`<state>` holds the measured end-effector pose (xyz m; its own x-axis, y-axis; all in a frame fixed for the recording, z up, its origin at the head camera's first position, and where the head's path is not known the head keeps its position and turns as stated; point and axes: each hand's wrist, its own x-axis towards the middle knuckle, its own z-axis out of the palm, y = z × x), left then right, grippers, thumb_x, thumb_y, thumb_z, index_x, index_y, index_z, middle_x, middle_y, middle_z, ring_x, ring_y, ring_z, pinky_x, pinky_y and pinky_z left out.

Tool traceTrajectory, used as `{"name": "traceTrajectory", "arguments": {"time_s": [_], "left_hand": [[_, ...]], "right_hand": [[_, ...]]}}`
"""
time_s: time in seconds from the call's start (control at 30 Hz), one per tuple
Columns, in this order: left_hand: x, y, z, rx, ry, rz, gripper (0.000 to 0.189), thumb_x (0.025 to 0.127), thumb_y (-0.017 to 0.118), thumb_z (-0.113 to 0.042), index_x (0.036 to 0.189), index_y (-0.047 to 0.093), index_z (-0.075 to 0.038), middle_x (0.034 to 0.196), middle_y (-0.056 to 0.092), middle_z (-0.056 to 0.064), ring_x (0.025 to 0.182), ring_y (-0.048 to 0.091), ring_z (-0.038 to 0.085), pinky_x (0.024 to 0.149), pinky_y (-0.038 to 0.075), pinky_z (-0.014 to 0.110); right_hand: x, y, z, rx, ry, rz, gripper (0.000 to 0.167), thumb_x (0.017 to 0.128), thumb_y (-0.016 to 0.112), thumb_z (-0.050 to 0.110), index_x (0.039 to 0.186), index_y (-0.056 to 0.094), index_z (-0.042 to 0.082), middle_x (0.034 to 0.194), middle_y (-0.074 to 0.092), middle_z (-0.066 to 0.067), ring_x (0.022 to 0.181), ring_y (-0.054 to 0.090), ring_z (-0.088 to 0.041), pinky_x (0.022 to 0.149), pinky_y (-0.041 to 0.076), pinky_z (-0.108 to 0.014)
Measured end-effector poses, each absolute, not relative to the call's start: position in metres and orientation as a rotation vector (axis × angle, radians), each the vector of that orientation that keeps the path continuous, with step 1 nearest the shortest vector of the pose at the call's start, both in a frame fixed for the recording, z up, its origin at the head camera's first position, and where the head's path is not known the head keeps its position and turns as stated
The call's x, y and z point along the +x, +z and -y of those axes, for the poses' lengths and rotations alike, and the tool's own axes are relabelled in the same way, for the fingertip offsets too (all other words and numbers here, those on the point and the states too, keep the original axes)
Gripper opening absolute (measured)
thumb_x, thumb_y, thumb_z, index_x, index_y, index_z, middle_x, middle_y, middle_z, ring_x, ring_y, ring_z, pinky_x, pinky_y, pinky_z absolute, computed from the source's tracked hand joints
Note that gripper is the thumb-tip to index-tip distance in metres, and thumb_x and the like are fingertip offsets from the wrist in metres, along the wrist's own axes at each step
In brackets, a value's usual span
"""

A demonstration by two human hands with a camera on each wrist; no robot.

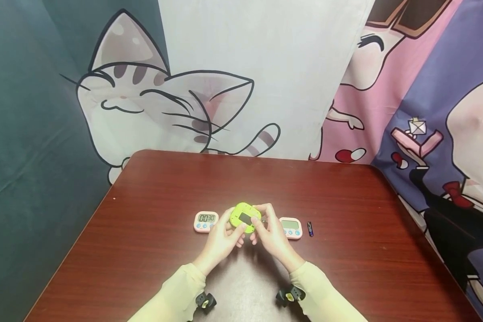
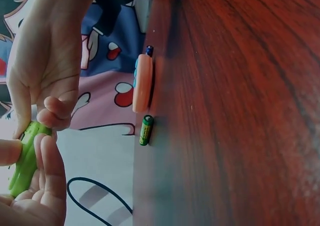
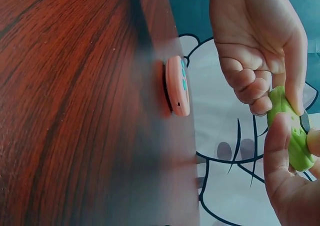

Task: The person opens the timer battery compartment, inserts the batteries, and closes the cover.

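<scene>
Green device: being held above the desk, between a pink timer showing 00:30 and a blank-screened timer; left hand and right hand gripping it, fingers curling snugly round its edges, thumbs resting on its face. Step, seemingly: working at that face, calling for steady thumb pressure. Dark patch: possibly a compartment, contents not showing. Lying loose on the desk: blue-black battery, green battery.

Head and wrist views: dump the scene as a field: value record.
held: green device, screen dark
left hand: grips green device, thumb on its front
right hand: same grip, opposite side
left timer: on table, display shows 00 30
right timer: on table, no digits visible
blue-and-black battery: right of right timer
green battery: on table, near right timer
</scene>
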<state>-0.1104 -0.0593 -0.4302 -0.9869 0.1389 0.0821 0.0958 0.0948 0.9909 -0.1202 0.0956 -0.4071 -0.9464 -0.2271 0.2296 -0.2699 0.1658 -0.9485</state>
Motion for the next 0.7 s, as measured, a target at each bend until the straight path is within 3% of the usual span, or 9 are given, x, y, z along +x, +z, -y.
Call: {"name": "traceTrajectory", "arguments": {"time_s": [0.17,0.43,0.57,0.7], "left_hand": [[-0.113,-0.437,0.058,0.290,2.093,-2.267,0.053,0.093,0.060,-0.008,0.141,0.038,-0.011,0.074,0.061,0.026,0.055,0.059,0.016,0.056,0.054,0.048],[-0.113,-0.437,0.058,0.299,2.091,-2.326,0.052,0.094,0.060,-0.030,0.140,0.037,-0.023,0.060,0.063,0.013,0.046,0.059,0.015,0.050,0.052,0.051],[-0.112,-0.436,0.060,0.327,2.082,-2.340,0.051,0.093,0.061,-0.027,0.139,0.039,-0.023,0.060,0.063,0.011,0.047,0.060,0.016,0.050,0.052,0.051],[-0.112,-0.435,0.062,0.421,2.136,-2.213,0.052,0.095,0.059,-0.018,0.141,0.035,-0.017,0.068,0.065,0.019,0.053,0.064,0.021,0.054,0.053,0.053]], "right_hand": [[-0.127,-0.425,-0.099,0.502,1.943,2.361,0.027,0.096,0.052,0.005,0.122,0.044,0.000,0.102,0.055,-0.019,0.045,0.055,-0.014,0.042,0.051,-0.046],[-0.113,-0.395,-0.090,0.520,1.955,2.342,0.027,0.095,0.050,-0.003,0.120,0.042,-0.008,0.098,0.053,-0.022,0.047,0.057,-0.018,0.042,0.051,-0.030],[-0.111,-0.393,-0.090,0.508,1.956,2.354,0.028,0.095,0.050,-0.002,0.121,0.042,-0.008,0.100,0.054,-0.021,0.048,0.058,-0.021,0.043,0.052,-0.031],[-0.111,-0.393,-0.092,0.502,1.946,2.351,0.028,0.096,0.051,0.000,0.121,0.042,-0.008,0.102,0.055,-0.021,0.048,0.058,-0.022,0.043,0.052,-0.031]]}}
